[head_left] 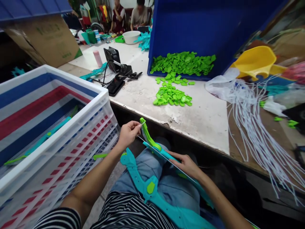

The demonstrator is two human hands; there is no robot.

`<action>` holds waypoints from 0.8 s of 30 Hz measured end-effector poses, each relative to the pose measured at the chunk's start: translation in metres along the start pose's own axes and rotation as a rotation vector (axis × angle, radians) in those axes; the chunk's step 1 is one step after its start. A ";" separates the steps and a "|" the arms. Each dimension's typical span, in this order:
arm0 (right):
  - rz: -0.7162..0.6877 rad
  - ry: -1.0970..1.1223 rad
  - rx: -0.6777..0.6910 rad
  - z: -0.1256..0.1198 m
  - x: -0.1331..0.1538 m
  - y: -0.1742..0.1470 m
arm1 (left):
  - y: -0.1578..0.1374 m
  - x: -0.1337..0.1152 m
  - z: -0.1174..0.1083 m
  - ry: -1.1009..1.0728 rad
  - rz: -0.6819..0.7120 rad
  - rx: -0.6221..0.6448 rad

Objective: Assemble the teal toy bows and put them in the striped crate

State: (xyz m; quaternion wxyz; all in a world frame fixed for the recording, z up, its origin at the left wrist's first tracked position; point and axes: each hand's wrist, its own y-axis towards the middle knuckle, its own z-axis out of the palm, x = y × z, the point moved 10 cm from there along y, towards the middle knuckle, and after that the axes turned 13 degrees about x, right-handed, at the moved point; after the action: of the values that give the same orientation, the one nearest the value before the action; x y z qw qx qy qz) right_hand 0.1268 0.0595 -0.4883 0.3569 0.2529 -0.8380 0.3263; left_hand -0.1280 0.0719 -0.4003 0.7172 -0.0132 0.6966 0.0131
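My left hand [130,133] is closed in a pinch on a white cord [149,144], right at the tip of a bright green plastic limb [148,135]. This limb joins a teal toy bow [164,152], and the cord runs along it past my right hand [187,163]. My right hand is closed around the bow's teal body, above my lap. Across my thighs lies another teal plastic bow piece [135,171] with a green oval inlay [151,187]. Part of the held bow is hidden by my right hand and forearm.
Left stands a white crate [105,95] with teal and green pieces inside. On the table [202,117] are green plastic pieces [172,95], a blue bin [181,28], a black stand device [115,70] and a bundle of white cords [259,133]. Two people sit far back.
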 end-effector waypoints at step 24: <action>-0.061 -0.144 -0.066 0.010 0.002 -0.008 | 0.011 0.005 0.006 -0.159 -0.012 0.132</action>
State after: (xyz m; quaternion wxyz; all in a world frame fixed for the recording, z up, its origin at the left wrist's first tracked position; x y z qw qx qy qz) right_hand 0.1272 0.0467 -0.4890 0.3136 0.2893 -0.8638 0.2681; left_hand -0.1223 0.0828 -0.4052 0.7697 0.0309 0.6366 -0.0361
